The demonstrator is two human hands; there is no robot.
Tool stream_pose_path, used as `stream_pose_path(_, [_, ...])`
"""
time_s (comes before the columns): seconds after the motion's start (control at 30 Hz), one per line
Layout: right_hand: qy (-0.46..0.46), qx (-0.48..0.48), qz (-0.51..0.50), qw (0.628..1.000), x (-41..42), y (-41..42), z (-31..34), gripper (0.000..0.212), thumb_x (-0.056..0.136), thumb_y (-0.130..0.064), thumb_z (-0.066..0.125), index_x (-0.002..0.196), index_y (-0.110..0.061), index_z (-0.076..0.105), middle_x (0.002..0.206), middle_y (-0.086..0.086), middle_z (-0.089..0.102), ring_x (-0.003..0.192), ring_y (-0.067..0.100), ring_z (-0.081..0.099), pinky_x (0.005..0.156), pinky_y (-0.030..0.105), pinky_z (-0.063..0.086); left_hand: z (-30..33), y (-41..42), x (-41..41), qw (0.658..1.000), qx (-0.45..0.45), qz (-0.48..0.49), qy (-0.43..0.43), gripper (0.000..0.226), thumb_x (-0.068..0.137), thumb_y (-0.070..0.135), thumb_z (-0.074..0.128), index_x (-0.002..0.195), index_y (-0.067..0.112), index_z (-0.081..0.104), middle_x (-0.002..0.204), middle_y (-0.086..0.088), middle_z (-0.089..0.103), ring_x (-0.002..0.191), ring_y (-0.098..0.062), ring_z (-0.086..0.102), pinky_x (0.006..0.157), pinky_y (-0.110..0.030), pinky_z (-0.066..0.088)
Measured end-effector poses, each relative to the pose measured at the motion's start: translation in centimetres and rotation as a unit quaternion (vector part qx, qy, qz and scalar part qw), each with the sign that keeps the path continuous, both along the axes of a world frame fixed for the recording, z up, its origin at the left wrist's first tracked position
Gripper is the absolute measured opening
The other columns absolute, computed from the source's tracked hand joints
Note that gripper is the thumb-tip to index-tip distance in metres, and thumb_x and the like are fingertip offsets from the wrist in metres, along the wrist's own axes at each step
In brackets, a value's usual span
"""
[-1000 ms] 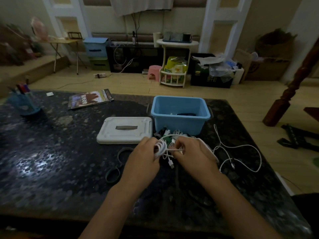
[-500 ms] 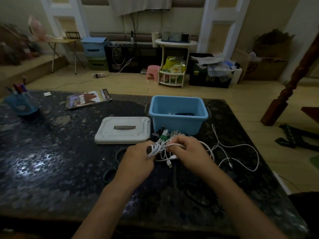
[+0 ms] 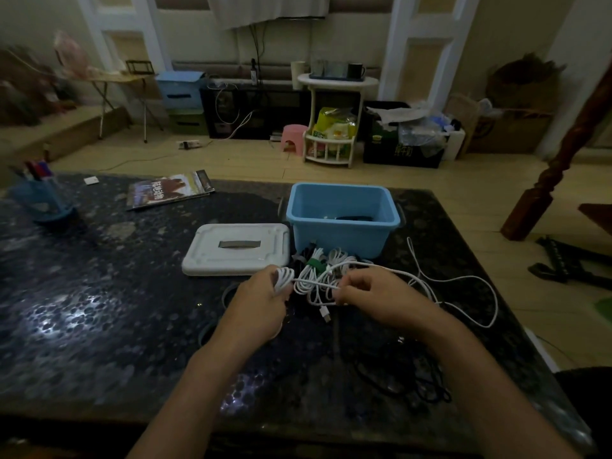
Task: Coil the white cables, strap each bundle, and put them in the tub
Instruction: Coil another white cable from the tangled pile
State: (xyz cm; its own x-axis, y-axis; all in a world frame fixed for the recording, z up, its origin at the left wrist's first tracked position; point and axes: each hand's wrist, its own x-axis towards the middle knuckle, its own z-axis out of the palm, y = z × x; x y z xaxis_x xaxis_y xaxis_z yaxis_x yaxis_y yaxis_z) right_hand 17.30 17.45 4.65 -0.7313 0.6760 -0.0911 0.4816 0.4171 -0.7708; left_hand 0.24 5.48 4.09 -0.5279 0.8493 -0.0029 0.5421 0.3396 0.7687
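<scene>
Coiling under way at centre frame. Left hand (image 3: 261, 296) grips a small coil (image 3: 284, 279) of white cable, fingers curled round the loops. Right hand (image 3: 371, 293) pinches the same cable's free run just right of the coil; fingertips curled in, thumb hidden.

Key relation: the strand between the hands runs left to right, nearly level, short and slightly slack. From the right hand the loose tail (image 3: 463, 293) trails toward the right of the frame, looping wide over the table (image 3: 99, 309), then back up toward the tub's right corner. So the feed comes from the right; the coil sits at the left fingers. The right hand is nearer the slack and, I judge, is the one to carry the next loop across.

A plug end (image 3: 326, 314) dangles below the strand, between the hands.

Just beyond the hands, touching or nearly touching the tub's near wall, lies a heap of cables (image 3: 331, 260), one with a green strap (image 3: 314, 264). Whether all are strapped, cannot tell.

Tub (image 3: 341, 240), blue, open, above centre. Inside: something dark low on the floor, mostly hidden by the near wall; no white bundles visible in it. Lid (image 3: 236, 248) lies flat just left of the tub.

Dark cables (image 3: 407, 379) lie at lower right, not part of the job.
</scene>
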Motion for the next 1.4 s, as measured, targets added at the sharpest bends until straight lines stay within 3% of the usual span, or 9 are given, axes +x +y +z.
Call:
stream_pose_path(0.17, [0.104, 0.005, -0.075, 0.992, -0.2, -0.7, 0.2, 0.019, 0.095, -0.027, 0.066, 0.079, -0.018, 0.071, 0.058, -0.005, 0.058, 0.048, 0.003, 0.049, 0.053, 0.023, 0.042, 0.3, 0.0, 0.4, 1.000, -0.003, 0.012, -0.017, 0.020, 0.098, 0.029, 0.056, 0.086, 0.014, 0.059, 0.073, 0.000, 0.060, 0.068, -0.021, 0.059, 0.063, -0.037, 0.049])
stream_pose_path(0.43, [0.252, -0.194, -0.127, 0.939, -1.4, -2.1, 0.0, 0.021, 0.101, -0.022, 0.057, 0.088, -0.017, 0.073, 0.054, -0.005, 0.043, 0.042, 0.004, 0.036, 0.045, 0.021, 0.036, 0.1, 0.3, 1.8, 0.998, 0.025, 0.010, -0.060, 0.040, 0.096, 0.043, 0.057, 0.064, 0.021, 0.049, 0.054, 0.006, 0.050, 0.054, -0.013, 0.049, 0.053, -0.030, 0.035])
stream_pose_path(0.67, [0.228, -0.105, -0.084, 0.964, -2.6, -3.8, -0.3, 0.027, 0.104, -0.022, 0.051, 0.093, -0.009, 0.073, 0.059, 0.000, 0.058, 0.051, 0.010, 0.053, 0.055, 0.023, 0.045, 0.6, 0.3, 1.5, 0.956, 0.099, 0.065, -0.269, 0.040, 0.098, 0.037, 0.058, 0.063, 0.020, 0.052, 0.045, 0.004, 0.043, 0.037, -0.014, 0.038, 0.045, -0.026, 0.033])
stream_pose_path(0.77, [0.033, 0.049, -0.060, 0.996, -2.4, -3.9, -1.5, 0.032, 0.104, -0.038, 0.047, 0.092, -0.023, 0.073, 0.075, -0.006, 0.071, 0.071, 0.006, 0.065, 0.073, 0.029, 0.053, 0.9, 0.1, 1.0, 0.949, 0.110, 0.094, -0.281, 0.037, 0.099, 0.036, 0.056, 0.066, 0.020, 0.050, 0.044, 0.005, 0.043, 0.037, -0.013, 0.038, 0.048, -0.028, 0.034])
stream_pose_path(0.87, [0.047, -0.066, -0.043, 0.996, -2.7, -3.9, -1.2, 0.028, 0.104, -0.036, 0.048, 0.113, -0.021, 0.070, 0.101, -0.001, 0.073, 0.096, 0.014, 0.069, 0.083, 0.030, 0.053, 0.8, -0.1, 0.0, 0.955, 0.110, 0.114, -0.250, 0.039, 0.100, 0.036, 0.054, 0.067, 0.018, 0.046, 0.047, 0.000, 0.042, 0.038, -0.017, 0.037, 0.049, -0.032, 0.037])
stream_pose_path(0.97, [0.155, -0.259, -0.041, 0.952, -2.2, -3.1, 0.5, 0.028, 0.105, -0.028, 0.047, 0.120, -0.014, 0.066, 0.098, 0.002, 0.073, 0.076, 0.015, 0.068, 0.066, 0.020, 0.051, 0.8, -0.3, -0.8, 0.966, 0.104, 0.137, -0.193, 0.039, 0.100, 0.038, 0.054, 0.068, 0.016, 0.048, 0.055, -0.008, 0.046, 0.043, -0.022, 0.043, 0.050, -0.033, 0.040])
stream_pose_path(1.07, [0.095, -0.171, 0.043, 0.980, -1.0, -2.7, 0.6, 0.022, 0.102, -0.028, 0.054, 0.111, -0.018, 0.071, 0.083, -0.001, 0.072, 0.055, 0.010, 0.055, 0.055, 0.017, 0.045, 0.6, -0.3, -1.1, 0.969, 0.101, 0.134, -0.179, 0.038, 0.100, 0.040, 0.054, 0.070, 0.016, 0.048, 0.053, -0.006, 0.046, 0.045, -0.022, 0.045, 0.052, -0.035, 0.042])
stream_pose_path(1.23, [0.233, -0.188, 0.000, 0.954, -1.6, -3.0, 0.0, 0.018, 0.104, -0.013, 0.050, 0.108, -0.011, 0.068, 0.070, 0.005, 0.058, 0.044, 0.007, 0.040, 0.044, 0.016, 0.033, 0.6, -0.2, -0.1, 0.965, 0.090, 0.100, -0.224, 0.038, 0.099, 0.046, 0.053, 0.072, 0.020, 0.048, 0.041, 0.007, 0.042, 0.041, -0.018, 0.042, 0.057, -0.037, 0.042])
stream_pose_path(1.4, [0.238, -0.156, 0.030, 0.958, -2.3, -4.2, -0.5, 0.017, 0.103, -0.012, 0.051, 0.101, -0.013, 0.068, 0.068, 0.002, 0.063, 0.043, 0.007, 0.044, 0.045, 0.016, 0.036, 1.0, -0.4, 0.5, 0.969, 0.096, 0.063, -0.217, 0.052, 0.088, 0.068, 0.049, 0.064, 0.022, 0.052, 0.045, 0.005, 0.047, 0.044, -0.016, 0.046, 0.053, -0.032, 0.040])
